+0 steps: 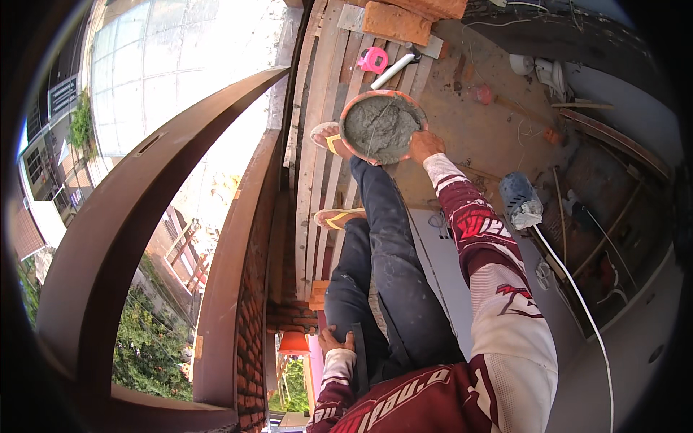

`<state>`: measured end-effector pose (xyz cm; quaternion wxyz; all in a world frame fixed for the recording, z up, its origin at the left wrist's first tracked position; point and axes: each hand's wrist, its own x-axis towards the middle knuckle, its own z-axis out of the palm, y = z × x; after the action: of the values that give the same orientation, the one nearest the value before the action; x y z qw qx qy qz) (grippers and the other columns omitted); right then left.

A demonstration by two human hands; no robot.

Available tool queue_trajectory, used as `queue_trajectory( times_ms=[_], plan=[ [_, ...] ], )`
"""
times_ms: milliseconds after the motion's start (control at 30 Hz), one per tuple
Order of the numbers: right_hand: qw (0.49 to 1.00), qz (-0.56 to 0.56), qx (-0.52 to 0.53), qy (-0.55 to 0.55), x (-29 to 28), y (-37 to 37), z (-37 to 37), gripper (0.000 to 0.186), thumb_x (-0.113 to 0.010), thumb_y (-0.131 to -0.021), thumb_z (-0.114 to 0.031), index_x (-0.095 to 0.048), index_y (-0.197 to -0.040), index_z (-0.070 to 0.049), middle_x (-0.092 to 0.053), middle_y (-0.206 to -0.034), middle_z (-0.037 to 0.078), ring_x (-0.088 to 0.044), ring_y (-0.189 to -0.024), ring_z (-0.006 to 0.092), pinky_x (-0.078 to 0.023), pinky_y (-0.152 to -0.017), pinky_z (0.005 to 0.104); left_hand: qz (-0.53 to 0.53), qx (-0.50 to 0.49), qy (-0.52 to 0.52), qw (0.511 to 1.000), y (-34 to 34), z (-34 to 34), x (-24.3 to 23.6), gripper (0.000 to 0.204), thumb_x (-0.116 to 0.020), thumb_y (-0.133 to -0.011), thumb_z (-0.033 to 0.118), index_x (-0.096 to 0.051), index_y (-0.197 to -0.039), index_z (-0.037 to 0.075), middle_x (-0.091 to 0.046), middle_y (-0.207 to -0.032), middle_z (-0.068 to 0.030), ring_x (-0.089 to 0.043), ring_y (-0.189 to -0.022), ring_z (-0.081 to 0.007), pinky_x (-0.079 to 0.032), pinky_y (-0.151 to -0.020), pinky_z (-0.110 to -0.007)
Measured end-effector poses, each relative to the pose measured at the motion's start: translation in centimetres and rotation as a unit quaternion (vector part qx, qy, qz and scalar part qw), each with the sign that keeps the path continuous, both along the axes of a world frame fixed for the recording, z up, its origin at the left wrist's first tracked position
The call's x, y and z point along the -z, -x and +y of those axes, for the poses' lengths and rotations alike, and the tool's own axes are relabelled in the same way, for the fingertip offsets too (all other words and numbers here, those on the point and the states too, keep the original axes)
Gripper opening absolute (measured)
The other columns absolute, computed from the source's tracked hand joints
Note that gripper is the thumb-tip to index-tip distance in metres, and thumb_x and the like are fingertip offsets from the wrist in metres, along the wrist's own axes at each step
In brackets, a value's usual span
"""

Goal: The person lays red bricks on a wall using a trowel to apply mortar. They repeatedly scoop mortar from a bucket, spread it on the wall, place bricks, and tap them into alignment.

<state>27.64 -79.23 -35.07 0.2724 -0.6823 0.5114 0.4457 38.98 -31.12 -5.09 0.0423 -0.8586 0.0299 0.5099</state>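
Note:
My right hand [424, 146] grips the right rim of a round orange pan [382, 123] full of wet grey mortar. My left hand [338, 340] rests against my dark-trousered left thigh [345, 278], its fingers slightly bent and apart. My sandalled feet [333, 219] are on narrow wooden planks [314, 209]. Beyond the pan on the boards lie a pink tape measure [372, 60], a white tube [392, 71] and orange bricks [390, 22].
A brown frame [216, 303] with wide openings stands left, above a drop to trees [155, 335] and buildings. Right are a grey cylindrical tool [520, 195] with a white cable [577, 289], loose wood strips [563, 216], and dirty boarding [476, 130]. A brick wall [253, 346] is below.

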Motion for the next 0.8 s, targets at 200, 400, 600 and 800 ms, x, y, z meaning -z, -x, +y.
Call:
queue_trajectory(
  times_ms=[200,400,600,800],
  plan=[
    [0.995,0.001,0.066,-0.077,-0.8,0.5,-1.5,0.040,-0.062,-0.088,-0.037,-0.069,-0.114,-0.007,-0.066,-0.119,0.020,-0.063,-0.112,0.0367,-0.049,-0.096,0.0443,0.000,-0.034,-0.040,0.999,0.9,-0.8,0.2,0.056,-0.080,-0.069,0.018,-0.051,-0.115,0.009,-0.047,-0.115,-0.0245,-0.050,-0.108,-0.0437,-0.043,-0.095,-0.050],
    [0.995,0.009,0.056,-0.081,1.2,0.2,-1.5,0.045,-0.062,-0.089,-0.039,-0.066,-0.112,-0.001,-0.066,-0.115,0.023,-0.062,-0.110,0.0401,-0.049,-0.095,0.0452,0.008,-0.001,-0.044,0.999,-0.1,-1.5,0.3,0.055,-0.079,-0.069,0.021,-0.051,-0.114,0.009,-0.049,-0.114,-0.0233,-0.050,-0.108,-0.0432,-0.043,-0.095,-0.051],
    [0.987,-0.024,0.040,-0.153,0.5,2.0,-2.0,0.049,-0.060,-0.091,-0.043,-0.063,-0.120,-0.004,-0.063,-0.124,0.020,-0.062,-0.113,0.0371,-0.049,-0.095,0.0453,0.012,0.009,-0.036,0.999,-0.3,-0.9,0.5,0.055,-0.080,-0.069,0.022,-0.051,-0.115,0.011,-0.050,-0.114,-0.0227,-0.051,-0.108,-0.0430,-0.045,-0.093,-0.051],
    [0.965,-0.019,0.216,-0.145,2.5,-4.5,2.6,0.048,-0.059,-0.092,-0.043,-0.063,-0.111,0.000,-0.069,-0.096,0.016,-0.069,-0.075,0.0261,-0.055,-0.068,0.0410,0.009,0.032,-0.036,0.999,-0.9,-0.7,0.5,0.054,-0.080,-0.069,0.023,-0.052,-0.114,0.011,-0.050,-0.115,-0.0223,-0.052,-0.108,-0.0424,-0.045,-0.093,-0.051]
  ],
)
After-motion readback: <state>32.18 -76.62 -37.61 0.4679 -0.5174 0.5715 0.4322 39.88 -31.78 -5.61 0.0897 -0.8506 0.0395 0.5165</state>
